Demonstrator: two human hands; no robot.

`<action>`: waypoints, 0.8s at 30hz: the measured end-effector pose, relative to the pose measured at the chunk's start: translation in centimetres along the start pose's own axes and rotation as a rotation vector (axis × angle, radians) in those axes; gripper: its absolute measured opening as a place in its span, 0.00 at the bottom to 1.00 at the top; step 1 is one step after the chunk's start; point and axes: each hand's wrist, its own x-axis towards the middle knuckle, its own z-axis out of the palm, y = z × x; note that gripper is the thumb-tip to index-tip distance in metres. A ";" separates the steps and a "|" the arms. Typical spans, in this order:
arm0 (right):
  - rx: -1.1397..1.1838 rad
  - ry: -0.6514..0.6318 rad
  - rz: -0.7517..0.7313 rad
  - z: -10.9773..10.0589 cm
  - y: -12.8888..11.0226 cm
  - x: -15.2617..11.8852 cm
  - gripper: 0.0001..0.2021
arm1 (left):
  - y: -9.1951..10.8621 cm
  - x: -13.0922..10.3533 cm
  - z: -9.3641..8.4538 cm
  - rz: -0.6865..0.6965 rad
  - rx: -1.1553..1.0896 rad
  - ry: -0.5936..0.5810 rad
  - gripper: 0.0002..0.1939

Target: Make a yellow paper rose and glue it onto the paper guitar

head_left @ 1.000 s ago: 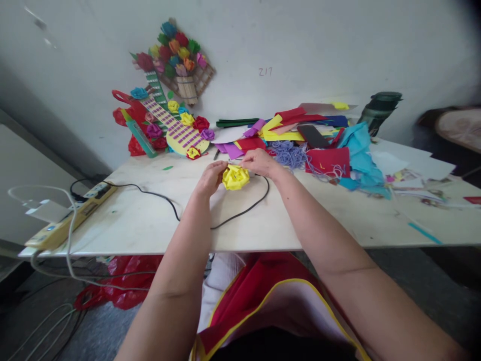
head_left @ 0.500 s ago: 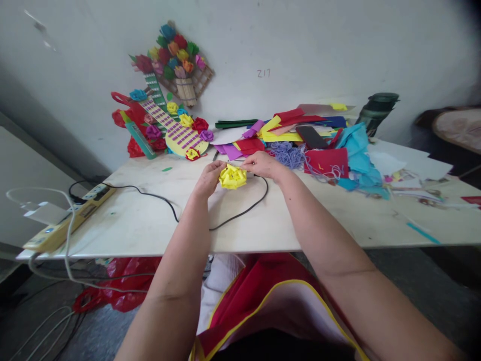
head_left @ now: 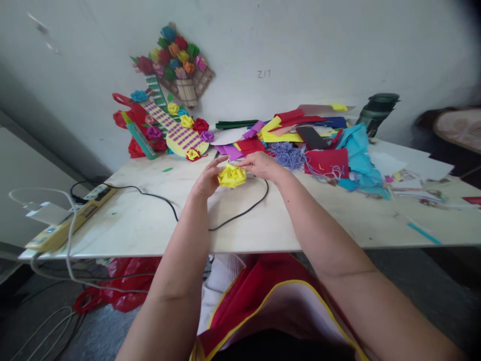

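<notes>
A yellow paper flower with folded, layered petals is held above the table between my two hands. My right hand pinches its upper right edge between thumb and fingertips. At the flower's left side is my left hand, its fingers parted and stretched toward the petals. The thumb side lies close against the flower; whether it touches is hard to see. Below runs a black cable that loops over the tabletop.
Behind stands a guitar-shaped craft piece with paper flowers, beside a green glue bottle. Coloured paper, purple yarn and a dark phone lie at the back right near a bottle. A power strip sits at the left edge.
My left fingers have loosened from the flower's edge and spread apart. The flower has turned and tilted slightly, while my right hand keeps its pinch and has shifted a little left.
</notes>
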 end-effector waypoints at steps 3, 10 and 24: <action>-0.051 -0.016 -0.001 -0.1 -0.2 -0.1 0.15 | 0.0 0.0 -0.2 0.009 0.046 -0.058 0.40; -0.150 -0.019 0.001 -0.3 -0.7 -0.2 0.16 | -0.2 0.1 0.1 0.006 0.107 -0.040 0.46; -0.354 0.087 -0.149 0.5 -0.9 -0.4 0.17 | -0.9 0.6 0.3 0.046 0.085 0.106 0.42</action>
